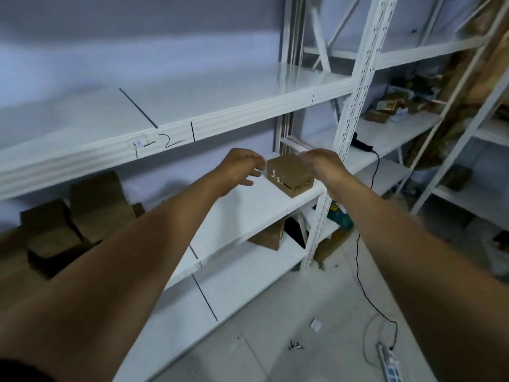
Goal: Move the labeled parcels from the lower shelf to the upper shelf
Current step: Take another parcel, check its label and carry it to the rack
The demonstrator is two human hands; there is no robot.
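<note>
Your left hand (242,168) and right hand (323,164), both spread, flank the parcel (290,175) at the lower shelf's (248,213) front corner; upper shelf (220,100) bare, all moves remain.

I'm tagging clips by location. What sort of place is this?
Most likely a storeroom or small warehouse. White metal shelving racks fill the room, one shelf edge carries a handwritten bay number, and brown cardboard parcels sit on the shelves.
</note>
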